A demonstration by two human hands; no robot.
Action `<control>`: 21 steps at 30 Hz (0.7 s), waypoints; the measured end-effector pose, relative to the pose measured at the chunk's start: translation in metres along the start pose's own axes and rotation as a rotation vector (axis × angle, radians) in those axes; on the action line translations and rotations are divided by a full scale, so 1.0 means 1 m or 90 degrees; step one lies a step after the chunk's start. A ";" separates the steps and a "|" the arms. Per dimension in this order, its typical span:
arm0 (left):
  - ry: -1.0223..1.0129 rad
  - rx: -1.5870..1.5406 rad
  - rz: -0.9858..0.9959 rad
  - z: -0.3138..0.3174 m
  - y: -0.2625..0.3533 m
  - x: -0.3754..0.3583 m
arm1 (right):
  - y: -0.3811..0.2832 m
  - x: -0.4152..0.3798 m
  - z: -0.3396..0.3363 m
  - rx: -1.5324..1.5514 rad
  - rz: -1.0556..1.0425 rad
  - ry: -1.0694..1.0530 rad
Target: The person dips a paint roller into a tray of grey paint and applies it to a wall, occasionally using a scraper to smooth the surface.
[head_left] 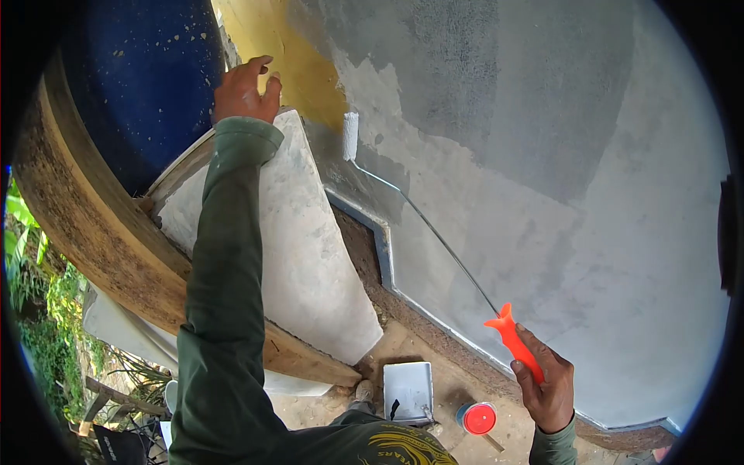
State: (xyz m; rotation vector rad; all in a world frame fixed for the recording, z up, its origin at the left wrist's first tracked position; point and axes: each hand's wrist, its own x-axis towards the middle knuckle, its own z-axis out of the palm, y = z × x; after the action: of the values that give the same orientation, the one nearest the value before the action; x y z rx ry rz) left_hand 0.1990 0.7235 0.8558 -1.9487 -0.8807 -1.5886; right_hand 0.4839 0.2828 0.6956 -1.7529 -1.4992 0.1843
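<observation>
My right hand [548, 387] is wrapped round the orange handle of a paint roller [518, 347]. Its long thin metal rod slants up and left to a small white roller sleeve [351, 136], which overlaps the wall [496, 194] where yellow, dark grey and pale grey patches meet. Higher up on the left, my left hand [246, 89] has thumb and fingers apart, with nothing between them. It is beside the dark blue surface [147, 70] and just above the top of a whitish slab [298, 232].
On the floor below stand a white paint tray [408, 391] and a small tub with a red lid [480, 419]. A curved, weathered ledge [116, 209] runs along the left. Green plants [46, 333] grow beyond it. A raised border [446, 318] follows the wall's foot.
</observation>
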 end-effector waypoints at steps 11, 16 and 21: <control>-0.172 0.302 0.085 0.036 -0.031 -0.023 | 0.003 0.017 0.001 0.004 0.138 -0.071; -0.216 0.399 0.066 0.040 -0.028 -0.025 | 0.001 0.038 0.020 0.000 0.124 -0.049; -0.258 0.412 0.023 0.037 -0.022 -0.022 | 0.002 0.063 0.043 0.012 0.068 -0.018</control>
State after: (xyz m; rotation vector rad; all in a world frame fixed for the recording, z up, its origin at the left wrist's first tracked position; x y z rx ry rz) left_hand 0.2052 0.7603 0.8260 -1.7913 -1.3082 -0.7408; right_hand 0.4785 0.3589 0.6893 -1.8230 -1.4190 0.2781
